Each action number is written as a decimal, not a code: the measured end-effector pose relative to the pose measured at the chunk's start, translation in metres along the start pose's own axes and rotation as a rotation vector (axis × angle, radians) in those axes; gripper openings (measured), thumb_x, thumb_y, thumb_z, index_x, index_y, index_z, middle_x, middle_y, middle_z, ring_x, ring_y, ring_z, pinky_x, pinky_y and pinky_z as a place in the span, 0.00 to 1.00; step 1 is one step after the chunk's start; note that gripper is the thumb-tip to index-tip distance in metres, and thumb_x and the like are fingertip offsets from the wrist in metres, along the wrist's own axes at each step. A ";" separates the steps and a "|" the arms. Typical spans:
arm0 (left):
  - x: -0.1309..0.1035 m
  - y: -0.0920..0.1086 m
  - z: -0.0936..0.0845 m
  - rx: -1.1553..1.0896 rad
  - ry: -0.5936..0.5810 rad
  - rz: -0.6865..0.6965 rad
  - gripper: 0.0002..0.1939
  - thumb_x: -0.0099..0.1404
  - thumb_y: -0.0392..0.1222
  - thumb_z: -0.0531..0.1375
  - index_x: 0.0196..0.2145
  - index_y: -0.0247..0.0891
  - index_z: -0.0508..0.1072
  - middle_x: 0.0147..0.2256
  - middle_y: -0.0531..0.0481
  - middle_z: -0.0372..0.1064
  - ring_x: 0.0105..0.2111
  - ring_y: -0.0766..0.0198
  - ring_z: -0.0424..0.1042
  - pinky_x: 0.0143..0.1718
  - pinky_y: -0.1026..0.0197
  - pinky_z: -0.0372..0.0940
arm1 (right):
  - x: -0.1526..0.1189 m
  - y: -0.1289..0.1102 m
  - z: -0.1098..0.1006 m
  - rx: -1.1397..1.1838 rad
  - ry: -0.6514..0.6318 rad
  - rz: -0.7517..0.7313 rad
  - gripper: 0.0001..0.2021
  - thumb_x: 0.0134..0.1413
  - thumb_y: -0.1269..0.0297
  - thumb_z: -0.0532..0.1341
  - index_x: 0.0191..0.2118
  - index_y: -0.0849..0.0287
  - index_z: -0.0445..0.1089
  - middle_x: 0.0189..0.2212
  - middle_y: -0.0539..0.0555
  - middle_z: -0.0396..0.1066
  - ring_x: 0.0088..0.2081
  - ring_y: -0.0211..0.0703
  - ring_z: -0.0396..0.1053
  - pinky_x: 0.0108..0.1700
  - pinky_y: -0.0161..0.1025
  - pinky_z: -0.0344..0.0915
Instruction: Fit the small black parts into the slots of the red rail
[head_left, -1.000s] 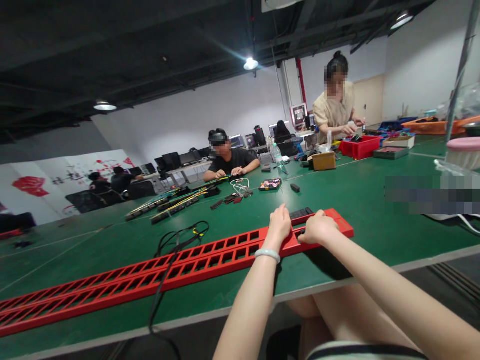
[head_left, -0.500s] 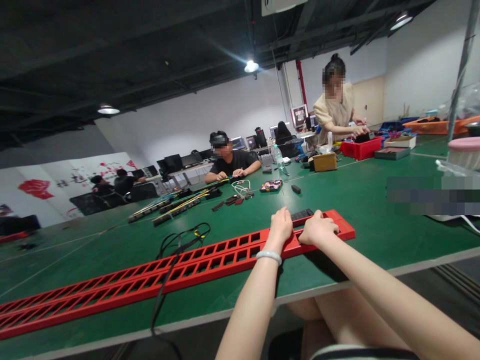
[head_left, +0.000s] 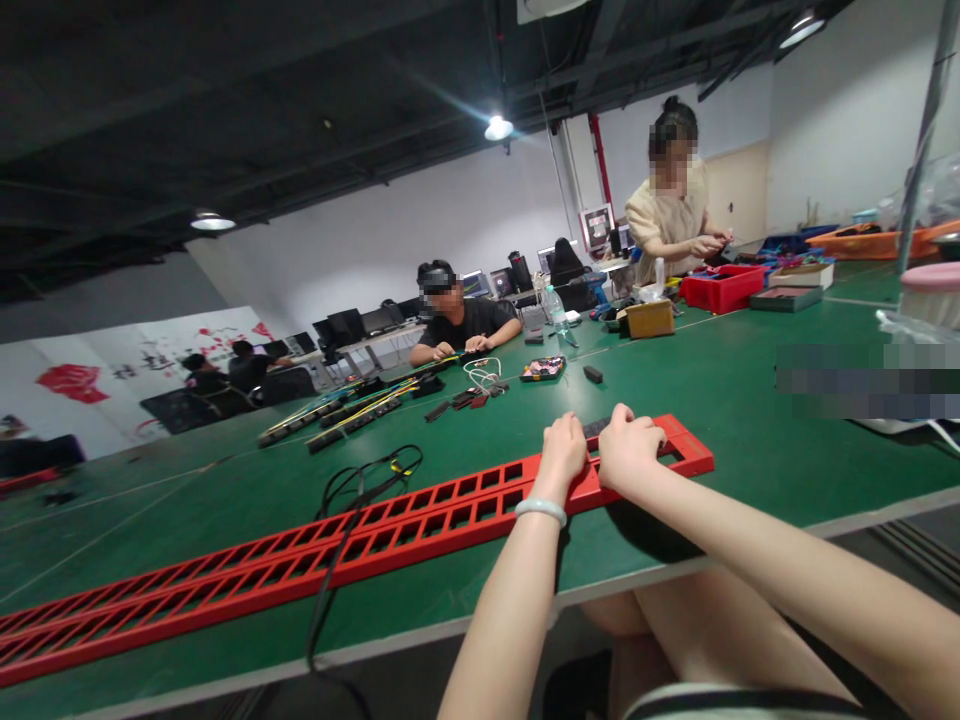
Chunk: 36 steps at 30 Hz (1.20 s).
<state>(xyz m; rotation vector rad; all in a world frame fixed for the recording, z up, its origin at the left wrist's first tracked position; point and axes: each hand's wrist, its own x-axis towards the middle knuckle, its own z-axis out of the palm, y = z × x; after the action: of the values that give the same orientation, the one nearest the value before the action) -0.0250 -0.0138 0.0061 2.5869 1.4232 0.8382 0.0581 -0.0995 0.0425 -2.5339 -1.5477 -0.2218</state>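
A long red frame (head_left: pixel 420 520) with two rows of slots lies along the front of the green table. Near its right end, my left hand (head_left: pixel 564 455) rests on the frame, fingers bent; the fingertips are partly hidden, and a pale bangle is on the wrist. Just to the right, my right hand (head_left: pixel 628 448) is curled over the frame, fingers pointing down, what is beneath them hidden. A dark piece (head_left: pixel 596 428) shows behind and between both hands. A black cable (head_left: pixel 335 565) crosses the frame left of my hands.
Black strips with yellow wires (head_left: pixel 360 420), small dark parts (head_left: pixel 459 402), a patterned packet (head_left: pixel 542 369), a small black block (head_left: pixel 592 374) and a bottle (head_left: pixel 556 312) are farther back. A seated person (head_left: pixel 469 320) and a standing person (head_left: pixel 667 220) work across the table, near a red bin (head_left: pixel 724 290).
My right hand has shifted slightly left and up, covering more of the dark piece. My left hand has barely moved. The standing person's hands have risen from the red bin.
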 end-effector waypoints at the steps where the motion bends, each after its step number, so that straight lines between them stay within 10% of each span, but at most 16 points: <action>1: 0.000 0.000 0.000 0.008 -0.004 0.008 0.25 0.65 0.42 0.33 0.47 0.30 0.63 0.47 0.40 0.63 0.48 0.61 0.60 0.49 0.58 0.52 | 0.000 -0.002 0.001 -0.017 0.023 -0.008 0.17 0.47 0.69 0.54 0.43 0.74 0.64 0.40 0.67 0.54 0.37 0.57 0.61 0.30 0.49 0.58; 9: -0.001 0.003 -0.004 0.021 -0.023 0.010 0.24 0.65 0.42 0.34 0.46 0.32 0.63 0.45 0.41 0.64 0.46 0.60 0.62 0.48 0.58 0.53 | -0.003 -0.009 -0.015 -0.001 0.164 -0.026 0.19 0.51 0.78 0.42 0.45 0.66 0.64 0.44 0.67 0.55 0.40 0.57 0.60 0.32 0.53 0.56; 14: -0.003 0.008 -0.007 0.012 -0.029 -0.035 0.23 0.65 0.42 0.35 0.47 0.32 0.63 0.46 0.41 0.64 0.47 0.60 0.62 0.49 0.58 0.52 | 0.047 0.012 -0.021 0.054 0.188 0.006 0.18 0.52 0.71 0.47 0.49 0.67 0.61 0.46 0.69 0.52 0.42 0.59 0.58 0.34 0.53 0.55; 24: -0.004 0.005 -0.003 -0.026 -0.010 -0.056 0.25 0.65 0.45 0.35 0.48 0.33 0.64 0.48 0.42 0.63 0.49 0.60 0.60 0.51 0.59 0.51 | 0.128 0.060 0.055 0.155 -0.195 0.051 0.28 0.38 0.54 0.61 0.47 0.63 0.63 0.48 0.66 0.49 0.46 0.59 0.55 0.38 0.51 0.58; 36: -0.003 0.006 -0.006 -0.036 -0.013 -0.067 0.25 0.65 0.45 0.35 0.48 0.34 0.63 0.48 0.43 0.63 0.49 0.60 0.61 0.50 0.60 0.51 | 0.130 0.067 0.062 0.248 -0.333 0.043 0.36 0.35 0.40 0.57 0.50 0.58 0.60 0.51 0.66 0.49 0.51 0.64 0.50 0.44 0.61 0.50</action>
<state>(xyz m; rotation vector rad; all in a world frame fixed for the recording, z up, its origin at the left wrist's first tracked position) -0.0245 -0.0212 0.0117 2.4985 1.4687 0.8291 0.1789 -0.0040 0.0055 -2.4908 -1.5116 0.3933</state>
